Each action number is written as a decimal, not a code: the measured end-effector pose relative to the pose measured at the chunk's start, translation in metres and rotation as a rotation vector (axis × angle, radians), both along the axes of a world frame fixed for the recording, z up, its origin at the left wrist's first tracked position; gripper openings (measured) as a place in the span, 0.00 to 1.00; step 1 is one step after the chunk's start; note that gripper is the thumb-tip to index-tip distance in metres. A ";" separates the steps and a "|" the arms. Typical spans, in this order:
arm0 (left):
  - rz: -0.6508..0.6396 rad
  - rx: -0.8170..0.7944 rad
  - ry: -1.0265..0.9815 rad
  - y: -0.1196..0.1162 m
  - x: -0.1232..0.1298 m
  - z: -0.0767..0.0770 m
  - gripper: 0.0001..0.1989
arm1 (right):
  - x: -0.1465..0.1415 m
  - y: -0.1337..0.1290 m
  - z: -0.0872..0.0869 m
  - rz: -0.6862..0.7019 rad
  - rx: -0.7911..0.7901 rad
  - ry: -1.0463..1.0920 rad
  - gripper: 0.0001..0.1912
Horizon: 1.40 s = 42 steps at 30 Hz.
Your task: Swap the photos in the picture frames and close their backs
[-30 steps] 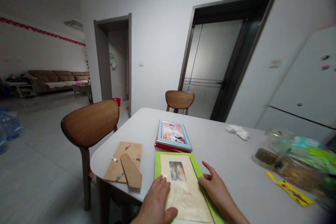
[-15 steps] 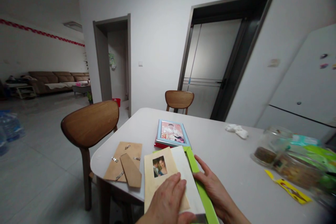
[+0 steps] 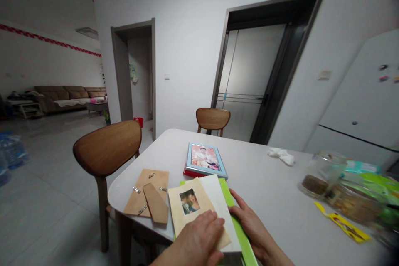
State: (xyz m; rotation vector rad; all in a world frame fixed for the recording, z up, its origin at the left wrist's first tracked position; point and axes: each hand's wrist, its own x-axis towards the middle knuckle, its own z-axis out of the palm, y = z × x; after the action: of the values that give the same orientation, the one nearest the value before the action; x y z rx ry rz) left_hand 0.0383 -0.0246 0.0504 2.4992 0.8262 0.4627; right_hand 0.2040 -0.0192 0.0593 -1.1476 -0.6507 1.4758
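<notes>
My left hand (image 3: 202, 232) rests over the lower part of a cream card (image 3: 178, 199) bearing a small photo (image 3: 189, 201), fingers together and thumb near the card's lower edge. Beneath the card is a white sheet or board (image 3: 215, 193), lying over a green picture frame (image 3: 237, 226). The frame's right side is gripped by my right hand (image 3: 251, 222); its fingertips underneath are partly hidden. To the left, a brown frame back (image 3: 157, 175) with metal clips and a fold-out stand (image 3: 156, 203) lies on the table.
Behind the green frame, a light-blue picture frame (image 3: 221, 162) lies on a red one (image 3: 190, 173) on the white table (image 3: 258, 183). Crumpled tissue (image 3: 280, 156), glass jars (image 3: 314, 183) and a yellow wrapper (image 3: 349, 226) are on the right. Wooden chairs (image 3: 109, 147) stand left and behind.
The cream card has turned slightly and slid with my left hand across the white sheet. My right hand stays on the green frame's edge.
</notes>
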 end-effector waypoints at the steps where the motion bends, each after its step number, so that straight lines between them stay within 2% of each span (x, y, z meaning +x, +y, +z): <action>1: 0.000 0.015 0.007 0.000 0.001 0.000 0.35 | 0.000 -0.001 -0.001 0.018 -0.002 0.011 0.40; 5: 0.036 0.043 0.052 0.000 0.002 0.002 0.43 | 0.000 -0.004 -0.004 0.100 0.018 0.052 0.39; 10: -0.015 0.141 0.035 -0.002 0.005 0.003 0.34 | 0.001 -0.001 -0.007 0.046 0.061 0.051 0.39; 13: -0.002 0.243 -0.176 0.003 0.000 0.001 0.27 | 0.006 0.002 -0.011 -0.011 0.046 -0.076 0.39; 16: 0.132 0.272 -0.488 0.013 -0.012 0.004 0.26 | 0.014 0.004 -0.021 -0.077 0.043 -0.246 0.40; 20: 0.574 0.090 -0.856 0.034 -0.031 0.011 0.23 | 0.030 0.007 -0.040 -0.106 0.079 -0.581 0.35; 22: 0.707 -0.064 -1.061 0.043 -0.040 0.013 0.21 | 0.039 0.010 -0.048 -0.110 0.110 -0.791 0.31; 26: 0.662 -0.404 -1.417 0.052 -0.049 0.019 0.24 | 0.054 0.021 -0.062 -0.174 0.182 -1.113 0.28; 29: 0.632 -0.504 -1.500 0.048 -0.048 0.025 0.24 | 0.058 0.026 -0.066 -0.204 0.231 -1.263 0.26; 31: 0.609 -0.563 -1.495 0.043 -0.044 0.030 0.23 | 0.053 0.026 -0.061 -0.279 0.321 -1.303 0.23; 34: 0.567 -0.690 -1.464 0.034 -0.039 0.037 0.22 | 0.036 0.021 -0.037 -0.320 0.392 -1.117 0.24; 38: 0.434 -0.830 -1.465 0.025 -0.034 0.044 0.20 | 0.012 0.011 -0.004 -0.070 0.267 -0.567 0.18; 40: 0.379 -0.875 -1.485 0.022 -0.034 0.045 0.19 | 0.005 0.007 0.001 0.051 0.171 -0.326 0.14; 42: 0.348 -0.919 -1.510 0.022 -0.034 0.043 0.20 | 0.000 0.005 -0.002 0.103 0.080 -0.169 0.12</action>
State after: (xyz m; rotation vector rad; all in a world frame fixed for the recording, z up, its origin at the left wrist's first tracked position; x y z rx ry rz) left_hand 0.0039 -0.0030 0.0931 0.7086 0.5363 1.3852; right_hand 0.2037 -0.0143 0.0576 -1.1997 -0.8895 1.4351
